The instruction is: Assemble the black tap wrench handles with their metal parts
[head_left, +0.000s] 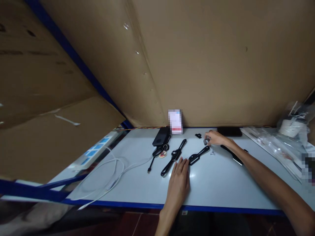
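Note:
My left hand [179, 178] lies palm down on the table, fingers stretched out. Its fingertips reach the near end of a black spokeshave [202, 152], whose other handle points away to the right. Just left of them lies a second black spokeshave [176, 155]. Farther back, my right hand [216, 137] pinches a small grey metal blade [206, 141] close to the tabletop. Near it are a small black cap piece [198, 135] and small silver screws [212, 153]. A third black spokeshave [231, 154] is partly covered by my right forearm.
On the white table [137, 183] stand a black power bank [161, 136], keys with a tag [162, 154] and a looped white cable [118, 173]. A phone [175, 122] leans on the cardboard wall [209, 65]. A dark flat case [229, 131] and plastic bags [275, 147] lie right.

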The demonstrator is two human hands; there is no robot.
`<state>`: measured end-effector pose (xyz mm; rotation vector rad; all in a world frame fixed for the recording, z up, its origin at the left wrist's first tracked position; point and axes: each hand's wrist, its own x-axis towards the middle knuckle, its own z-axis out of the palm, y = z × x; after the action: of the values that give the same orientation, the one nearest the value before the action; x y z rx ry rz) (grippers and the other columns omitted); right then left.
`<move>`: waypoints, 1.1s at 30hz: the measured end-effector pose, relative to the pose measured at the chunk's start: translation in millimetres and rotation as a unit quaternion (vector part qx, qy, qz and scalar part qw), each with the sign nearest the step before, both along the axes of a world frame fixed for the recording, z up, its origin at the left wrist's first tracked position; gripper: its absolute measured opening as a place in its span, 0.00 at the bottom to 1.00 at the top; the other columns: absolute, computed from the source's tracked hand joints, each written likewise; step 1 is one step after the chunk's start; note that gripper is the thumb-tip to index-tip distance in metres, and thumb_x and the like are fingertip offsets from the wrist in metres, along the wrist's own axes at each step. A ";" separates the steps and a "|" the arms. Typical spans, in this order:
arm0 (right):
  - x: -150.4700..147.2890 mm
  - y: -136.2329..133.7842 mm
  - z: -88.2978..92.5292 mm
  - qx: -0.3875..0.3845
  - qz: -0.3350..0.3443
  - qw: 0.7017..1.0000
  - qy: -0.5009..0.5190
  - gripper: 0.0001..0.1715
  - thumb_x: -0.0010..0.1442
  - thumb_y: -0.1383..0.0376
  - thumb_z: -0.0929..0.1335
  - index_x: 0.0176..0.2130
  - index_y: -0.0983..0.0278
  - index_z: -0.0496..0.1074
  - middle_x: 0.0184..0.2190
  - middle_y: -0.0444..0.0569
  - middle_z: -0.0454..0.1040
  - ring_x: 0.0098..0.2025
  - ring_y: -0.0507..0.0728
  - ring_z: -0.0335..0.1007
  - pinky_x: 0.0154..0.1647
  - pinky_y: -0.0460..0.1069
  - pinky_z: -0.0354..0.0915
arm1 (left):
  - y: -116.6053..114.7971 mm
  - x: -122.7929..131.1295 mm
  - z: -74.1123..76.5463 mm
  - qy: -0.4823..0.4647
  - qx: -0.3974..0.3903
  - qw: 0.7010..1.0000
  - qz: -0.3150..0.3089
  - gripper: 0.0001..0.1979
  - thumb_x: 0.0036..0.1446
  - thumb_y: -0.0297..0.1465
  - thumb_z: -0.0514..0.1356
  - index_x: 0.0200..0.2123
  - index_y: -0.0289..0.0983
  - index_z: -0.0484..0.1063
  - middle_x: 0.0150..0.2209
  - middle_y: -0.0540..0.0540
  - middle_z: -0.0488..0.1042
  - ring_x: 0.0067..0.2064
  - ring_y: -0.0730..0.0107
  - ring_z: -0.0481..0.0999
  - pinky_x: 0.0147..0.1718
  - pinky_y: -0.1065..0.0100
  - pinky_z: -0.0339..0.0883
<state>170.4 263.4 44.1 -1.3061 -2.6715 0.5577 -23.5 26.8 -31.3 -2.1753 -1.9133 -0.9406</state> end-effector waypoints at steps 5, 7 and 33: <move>-0.7 1.3 -5.5 -0.022 -0.044 0.998 0.035 0.23 0.40 0.69 0.81 0.39 0.65 0.79 0.36 0.48 0.79 0.37 0.57 0.73 0.33 0.45 0.61 | 1.8 3.7 3.7 0.020 -0.010 0.999 0.026 0.22 0.68 0.22 0.50 0.63 0.34 0.68 0.62 0.35 0.73 0.73 0.46 0.56 0.68 0.36 0.55; 1.8 0.3 -7.1 -0.022 -0.068 0.996 0.062 0.23 0.42 0.70 0.79 0.41 0.65 0.79 0.35 0.47 0.79 0.36 0.56 0.73 0.33 0.45 0.61 | 3.1 4.2 2.9 0.021 -0.010 0.999 0.031 0.22 0.68 0.22 0.50 0.63 0.34 0.68 0.63 0.34 0.72 0.73 0.47 0.55 0.68 0.36 0.54; -5.6 -131.5 -5.1 -0.237 -0.047 0.918 0.315 0.09 0.52 0.75 0.72 0.35 0.64 0.78 0.26 0.43 0.79 0.31 0.54 0.75 0.37 0.47 0.65 | -7.4 4.6 25.9 0.002 -0.080 0.991 -0.112 0.10 0.72 0.33 0.55 0.53 0.40 0.70 0.67 0.38 0.69 0.72 0.51 0.59 0.69 0.38 0.56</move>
<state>164.8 131.9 39.0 -1.0764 -1.9911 1.3993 -18.9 19.4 -5.4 -2.5231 -1.8291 -0.8367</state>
